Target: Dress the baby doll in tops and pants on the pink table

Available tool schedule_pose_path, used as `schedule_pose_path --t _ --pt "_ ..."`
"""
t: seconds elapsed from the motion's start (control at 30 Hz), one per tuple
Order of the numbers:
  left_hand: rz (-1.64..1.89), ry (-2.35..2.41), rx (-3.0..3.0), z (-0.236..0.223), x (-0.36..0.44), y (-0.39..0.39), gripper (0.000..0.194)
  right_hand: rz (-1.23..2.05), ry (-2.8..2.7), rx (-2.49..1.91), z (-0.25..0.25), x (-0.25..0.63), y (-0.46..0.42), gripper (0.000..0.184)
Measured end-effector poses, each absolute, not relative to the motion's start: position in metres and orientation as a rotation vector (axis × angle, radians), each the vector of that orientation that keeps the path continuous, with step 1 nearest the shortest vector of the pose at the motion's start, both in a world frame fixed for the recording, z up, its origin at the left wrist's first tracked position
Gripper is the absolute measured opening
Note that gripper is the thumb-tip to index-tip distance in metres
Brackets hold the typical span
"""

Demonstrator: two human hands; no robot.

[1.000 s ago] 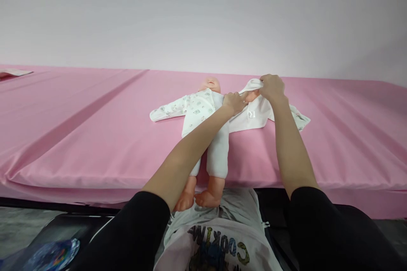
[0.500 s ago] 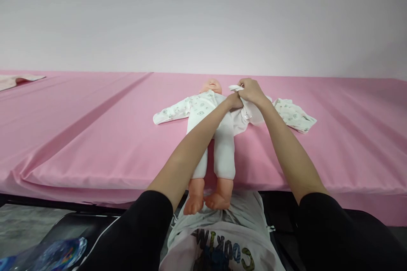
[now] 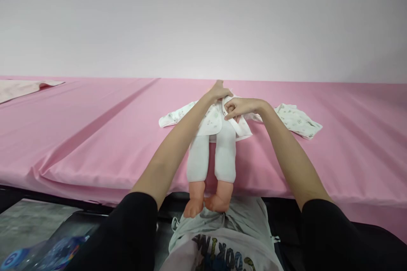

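A baby doll (image 3: 197,163) lies on its back, its white cloth legs toward me and its bare feet over the table edge. It wears a white printed baby shirt (image 3: 210,123), with one sleeve spread to the left and the front panels over the chest. My left hand (image 3: 219,90) is at the collar, closed on the fabric there, and covers the doll's head. Just to its right, my right hand (image 3: 239,106) pinches the front edge of the shirt's right panel. The doll's arm on that side is hidden.
Folded printed baby clothing (image 3: 297,120) lies right of the doll on the pink sheet (image 3: 104,135). A pale cloth (image 3: 25,87) is at the far left. Behind the table stands a white partition (image 3: 203,34). A plastic bottle (image 3: 47,254) is at lower left.
Both hands have moved left from beside the doll to its neck and chest. The shirt's right panel has come over the body. The view has tilted up slightly.
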State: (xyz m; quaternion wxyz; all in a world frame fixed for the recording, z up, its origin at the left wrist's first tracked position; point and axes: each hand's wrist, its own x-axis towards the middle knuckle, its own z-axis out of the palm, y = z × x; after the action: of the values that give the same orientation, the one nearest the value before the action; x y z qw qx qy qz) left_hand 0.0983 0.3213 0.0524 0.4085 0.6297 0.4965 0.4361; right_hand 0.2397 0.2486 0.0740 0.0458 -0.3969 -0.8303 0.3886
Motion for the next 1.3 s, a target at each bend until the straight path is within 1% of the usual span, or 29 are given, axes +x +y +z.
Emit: schedule_pose_path --t 0.03,0.07,0.13,0.2,0.27,0.3,0.37,0.47,0.53,0.6,0.7,0.8,1.1,1.23,1.3 --pt "1.075 1.361 1.726 0.056 0.086 0.316 0.080 1.247 -2.493 -1.177 0.076 0.240 0.247 0.029" --pt "1.045 1.459 1.896 0.060 0.074 0.311 0.082 1.272 -2.428 -1.143 0.078 0.241 0.246 0.023" --pt "0.955 1.595 2.172 0.064 0.049 0.298 0.076 1.200 -2.227 -1.112 0.079 0.245 0.249 0.015" --pt "0.798 1.741 2.350 0.062 0.028 0.285 0.065 1.019 -1.974 -1.182 0.075 0.246 0.256 0.012" --pt "0.586 1.881 2.365 0.052 0.014 0.273 0.057 0.821 -1.839 -1.332 0.066 0.243 0.265 0.014" --pt "0.504 1.897 2.328 0.045 0.011 0.267 0.055 0.750 -1.855 -1.414 0.061 0.240 0.269 0.018" --pt "0.451 1.794 2.272 0.031 0.011 0.257 0.058 0.650 -2.003 -1.541 0.049 0.229 0.274 0.030" --pt "0.521 1.593 2.323 0.016 0.024 0.247 0.065 0.480 -2.169 -1.631 0.033 0.212 0.278 0.051" --pt "0.533 1.565 2.355 0.013 0.035 0.244 0.068 0.323 -2.159 -1.671 0.025 0.203 0.279 0.058" --pt "0.519 1.572 2.368 0.014 0.043 0.244 0.067 0.185 -2.130 -1.693 0.021 0.199 0.281 0.052" --pt "0.496 1.588 2.380 0.017 0.048 0.247 0.063 0.021 -2.106 -1.707 0.020 0.197 0.284 0.036" --pt "0.529 1.615 2.398 0.015 0.050 0.250 0.063 -0.051 -2.111 -1.695 0.021 0.198 0.287 0.030" --pt "0.760 1.593 2.371 0.008 0.057 0.264 0.057 -0.075 -1.956 -1.709 0.014 0.192 0.298 0.031" --pt "0.923 1.557 2.324 0.005 0.065 0.278 0.050 -0.013 -1.878 -1.675 0.014 0.185 0.314 0.032" --pt "0.965 1.572 2.285 0.004 0.069 0.285 0.050 0.007 -1.878 -1.653 0.017 0.182 0.323 0.033"
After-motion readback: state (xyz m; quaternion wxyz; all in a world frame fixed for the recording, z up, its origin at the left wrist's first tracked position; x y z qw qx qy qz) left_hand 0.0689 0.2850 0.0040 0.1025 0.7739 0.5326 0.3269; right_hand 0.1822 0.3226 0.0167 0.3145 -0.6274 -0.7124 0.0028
